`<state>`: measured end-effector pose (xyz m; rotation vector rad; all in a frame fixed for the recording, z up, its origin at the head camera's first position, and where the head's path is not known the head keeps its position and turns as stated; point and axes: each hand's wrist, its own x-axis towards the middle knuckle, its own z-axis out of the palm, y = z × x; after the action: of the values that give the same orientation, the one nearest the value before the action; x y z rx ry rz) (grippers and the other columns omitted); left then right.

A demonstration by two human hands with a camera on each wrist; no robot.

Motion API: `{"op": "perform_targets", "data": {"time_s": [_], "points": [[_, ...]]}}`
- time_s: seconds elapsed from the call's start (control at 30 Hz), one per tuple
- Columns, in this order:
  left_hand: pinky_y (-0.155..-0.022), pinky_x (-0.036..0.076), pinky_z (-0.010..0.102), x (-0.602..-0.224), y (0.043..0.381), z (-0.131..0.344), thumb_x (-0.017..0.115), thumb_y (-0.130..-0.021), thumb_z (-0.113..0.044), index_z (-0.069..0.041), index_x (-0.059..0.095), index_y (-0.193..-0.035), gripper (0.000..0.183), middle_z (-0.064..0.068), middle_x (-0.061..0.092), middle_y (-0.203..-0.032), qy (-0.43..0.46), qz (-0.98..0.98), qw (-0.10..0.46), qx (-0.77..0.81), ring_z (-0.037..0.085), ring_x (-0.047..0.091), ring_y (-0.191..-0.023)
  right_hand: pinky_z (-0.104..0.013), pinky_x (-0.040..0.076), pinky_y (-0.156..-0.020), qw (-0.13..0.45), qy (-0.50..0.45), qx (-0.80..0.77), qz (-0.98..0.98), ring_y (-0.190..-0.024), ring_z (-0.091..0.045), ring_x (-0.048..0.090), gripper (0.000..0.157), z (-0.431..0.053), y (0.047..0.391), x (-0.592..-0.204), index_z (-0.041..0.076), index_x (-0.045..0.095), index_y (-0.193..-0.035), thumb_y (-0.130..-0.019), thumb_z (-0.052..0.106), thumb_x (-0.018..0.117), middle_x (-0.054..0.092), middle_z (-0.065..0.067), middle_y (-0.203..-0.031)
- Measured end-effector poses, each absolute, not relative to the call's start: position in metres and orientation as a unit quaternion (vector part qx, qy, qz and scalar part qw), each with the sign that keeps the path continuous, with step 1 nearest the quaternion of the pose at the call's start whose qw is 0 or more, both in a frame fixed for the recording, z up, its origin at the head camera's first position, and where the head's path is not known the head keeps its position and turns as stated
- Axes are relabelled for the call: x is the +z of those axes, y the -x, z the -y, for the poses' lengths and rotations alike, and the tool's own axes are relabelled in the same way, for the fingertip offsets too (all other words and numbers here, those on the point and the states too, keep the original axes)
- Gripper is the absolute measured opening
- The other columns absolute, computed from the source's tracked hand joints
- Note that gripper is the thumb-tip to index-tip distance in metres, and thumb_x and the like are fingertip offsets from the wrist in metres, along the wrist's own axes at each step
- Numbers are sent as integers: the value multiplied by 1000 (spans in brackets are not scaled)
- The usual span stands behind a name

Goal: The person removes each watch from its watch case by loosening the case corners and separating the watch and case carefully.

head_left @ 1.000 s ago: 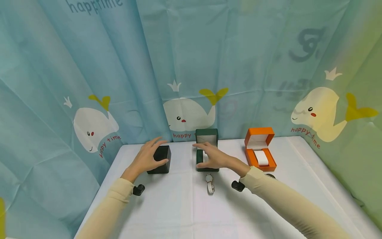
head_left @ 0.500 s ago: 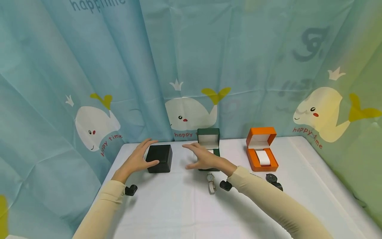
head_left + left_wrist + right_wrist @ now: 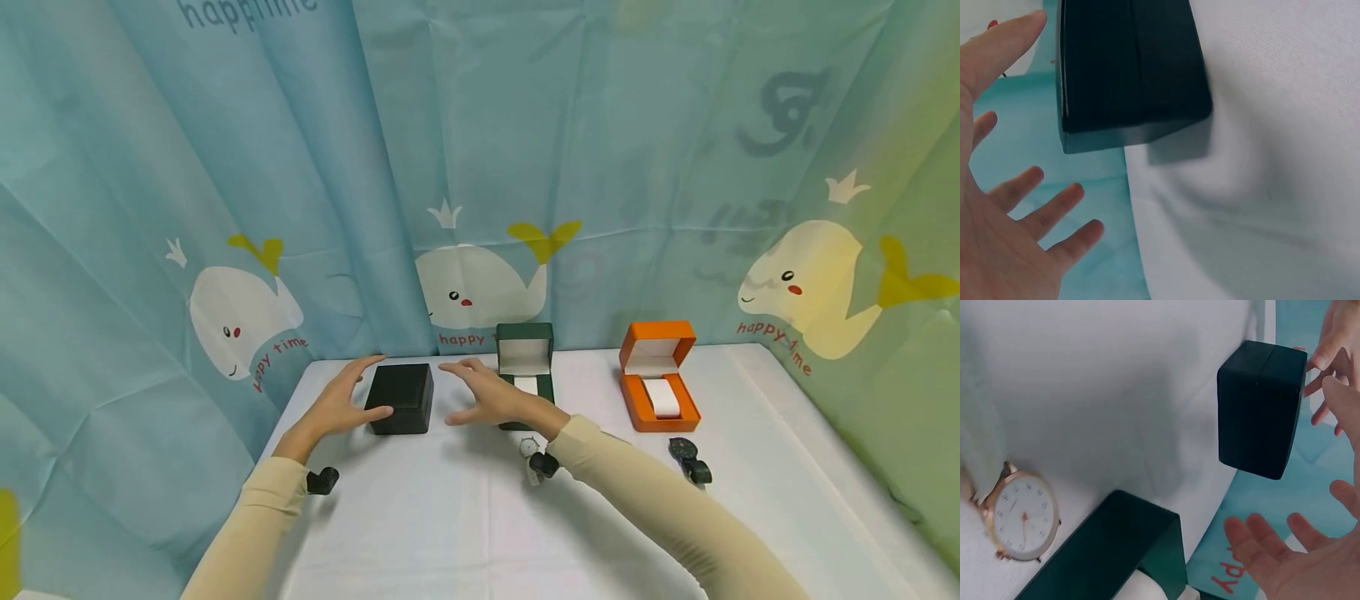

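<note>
Fingers spread, nothing gripped

White-clothed bench [image 3: 420,525]. Left hand [image 3: 332,408] and right hand [image 3: 487,398]: fingers apart on each. Closed black box [image 3: 400,398], back left, between them, nearer the left; lopsided push could skid it. Right wrist camera [image 3: 543,464], if low, might drag the white-dial wristwatch [image 3: 1024,517].

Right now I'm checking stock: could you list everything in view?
black box: 1, black, left, closed
green box: 1, green, middle, open
orange box: 1, orange, right, open
cushions: 2, white, in open boxes
pale watch: 1, white-faced, before green box
black watch: 1, black, before orange box
tablecloth: 1, white, beneath
curtain: 1 at least, blue-green, behind
wrist devices: 2, black, at wrists
sleeves: 2, cream, foreground
left hand: 1, bare, left of black box
right hand: 1, bare, right of black box
</note>
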<state>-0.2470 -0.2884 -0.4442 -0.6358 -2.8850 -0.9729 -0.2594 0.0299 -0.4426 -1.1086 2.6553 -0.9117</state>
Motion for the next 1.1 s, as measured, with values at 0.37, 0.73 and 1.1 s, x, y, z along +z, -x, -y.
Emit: {"op": "perform_targets", "data": {"time_s": [0.37,0.73,1.1], "points": [[-103,42,68,-450,245,292,88,-82,-36,-16,32,-160,98,19,30,-163,172,935,4,-308,52,47,-133,-50,46,-108,66,367,-311,-874,-139,-30,43,91,-15,264,-445,13,33,-161,-88,35,83,33,-17,-157],[-103,39,73,-462,246,295,94,-74,-34,-20,24,-163,114,20,23,-166,134,923,-15,-360,51,39,-141,-51,47,-106,63,370,-315,-872,-138,-31,45,93,-5,268,-449,15,32,-161,-88,36,83,34,-17,-156],[-115,21,72,-479,250,302,96,-71,-15,-14,1,-164,133,26,6,-169,156,891,-61,-422,56,18,-149,-53,44,-109,69,365,-323,-870,-140,-32,42,92,-3,270,-449,16,33,-161,-87,36,84,33,-17,-158]]}}
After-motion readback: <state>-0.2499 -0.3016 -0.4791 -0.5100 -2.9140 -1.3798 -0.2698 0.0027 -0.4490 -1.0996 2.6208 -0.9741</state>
